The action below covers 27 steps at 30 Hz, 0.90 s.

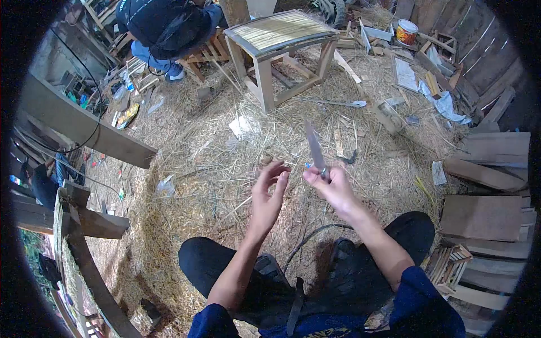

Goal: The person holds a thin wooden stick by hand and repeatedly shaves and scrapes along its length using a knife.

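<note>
My right hand (337, 188) is closed around the handle of a knife (315, 145), whose blade points up and away from me. Beside it on the left, my left hand (269, 194) is raised with the thumb apart from slightly bent fingers, and I see nothing in it. The two hands do not touch. Below them, straw and shavings (225, 191) cover the ground between my bent knees.
A slatted wooden stool (284, 34) stands ahead. At the upper left, a person in dark clothing (163, 28) bends over wooden pieces. Boards (482, 217) are stacked on my right; a wooden beam (96, 124) juts in from the left. A paint bucket (406, 32) sits far right.
</note>
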### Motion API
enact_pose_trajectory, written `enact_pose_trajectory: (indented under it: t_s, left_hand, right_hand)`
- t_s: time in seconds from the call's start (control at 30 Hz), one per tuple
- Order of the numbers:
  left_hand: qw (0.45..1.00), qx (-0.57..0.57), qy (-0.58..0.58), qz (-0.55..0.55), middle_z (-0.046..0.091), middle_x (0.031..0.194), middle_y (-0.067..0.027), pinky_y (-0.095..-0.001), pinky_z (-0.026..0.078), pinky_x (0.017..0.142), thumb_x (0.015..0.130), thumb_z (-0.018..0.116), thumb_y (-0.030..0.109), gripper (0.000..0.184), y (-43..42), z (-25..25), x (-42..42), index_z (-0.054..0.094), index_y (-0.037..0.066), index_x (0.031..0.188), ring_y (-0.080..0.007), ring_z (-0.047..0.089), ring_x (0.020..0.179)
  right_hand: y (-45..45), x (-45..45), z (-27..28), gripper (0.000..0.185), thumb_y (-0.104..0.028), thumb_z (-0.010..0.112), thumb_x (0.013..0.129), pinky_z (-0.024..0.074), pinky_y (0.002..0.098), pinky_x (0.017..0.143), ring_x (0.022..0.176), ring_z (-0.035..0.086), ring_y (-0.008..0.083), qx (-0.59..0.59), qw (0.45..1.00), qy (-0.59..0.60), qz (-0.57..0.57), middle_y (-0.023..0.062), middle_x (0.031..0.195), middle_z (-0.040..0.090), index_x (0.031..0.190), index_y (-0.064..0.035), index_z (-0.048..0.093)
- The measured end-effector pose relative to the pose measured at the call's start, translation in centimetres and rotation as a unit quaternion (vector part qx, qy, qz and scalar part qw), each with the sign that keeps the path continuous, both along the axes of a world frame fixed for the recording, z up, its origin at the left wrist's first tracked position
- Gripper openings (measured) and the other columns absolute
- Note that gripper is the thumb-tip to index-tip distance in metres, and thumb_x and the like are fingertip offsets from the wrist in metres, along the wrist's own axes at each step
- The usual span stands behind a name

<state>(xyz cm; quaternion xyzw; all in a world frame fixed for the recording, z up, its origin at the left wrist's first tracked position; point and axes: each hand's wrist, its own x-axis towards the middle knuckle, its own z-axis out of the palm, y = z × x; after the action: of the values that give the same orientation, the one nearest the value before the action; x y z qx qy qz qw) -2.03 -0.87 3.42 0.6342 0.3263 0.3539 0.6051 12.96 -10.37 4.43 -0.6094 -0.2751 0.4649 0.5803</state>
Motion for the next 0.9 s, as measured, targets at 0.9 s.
enact_pose_trajectory:
  t_s: [0.9]
  left_hand:
    - [0.990,-0.129,-0.031,-0.055,0.053,0.082,0.0005,-0.0213,0.038,0.053,0.102,0.048,0.014,0.015,-1.5,-1.2,-0.1,0.053,0.003,0.111,-0.0047,0.045,0.064]
  right_hand:
    - [0.3,-1.0,-0.2,0.050,-0.049,0.055,0.094,0.0479,0.0402,0.073,0.083,0.065,0.0308,0.058,0.905,-0.415,0.073,0.0147,0.092,0.068,0.105,-0.0002,0.064]
